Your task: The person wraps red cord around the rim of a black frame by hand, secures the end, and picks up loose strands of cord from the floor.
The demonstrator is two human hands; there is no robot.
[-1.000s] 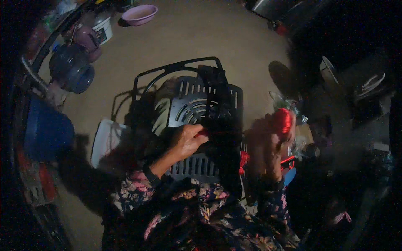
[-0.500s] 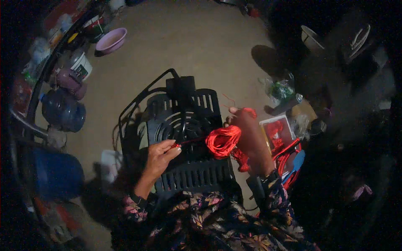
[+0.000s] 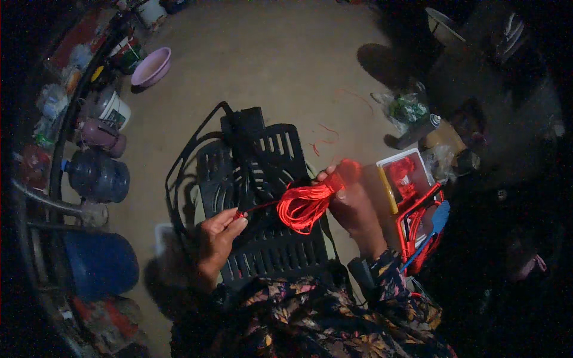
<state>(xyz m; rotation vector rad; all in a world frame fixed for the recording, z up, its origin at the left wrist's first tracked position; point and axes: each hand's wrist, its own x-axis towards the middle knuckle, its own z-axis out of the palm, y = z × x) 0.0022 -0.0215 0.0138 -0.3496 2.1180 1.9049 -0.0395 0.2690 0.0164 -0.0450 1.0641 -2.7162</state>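
In my right hand is a looped bundle of glossy red cord. The fingers wrap round its gathered upper part, and the loops hang out toward the left. My left hand pinches a small red piece of cord between thumb and fingers. A thin dark red strand runs from this pinch across to the bundle. Both hands are above a black slotted plastic panel. At the far end of the panel lies a black box-shaped thing with black cables.
Right of my right hand stands a white box of red cord, beside red-handled and blue-handled tools. A spray can lies beyond. On the left are a blue bucket, a water jug and a pink basin.
The bundle has turned in my right hand, and its loops now hang longer and more spread out. My left hand sits slightly farther left, still pinching. The whole view has shifted a little.
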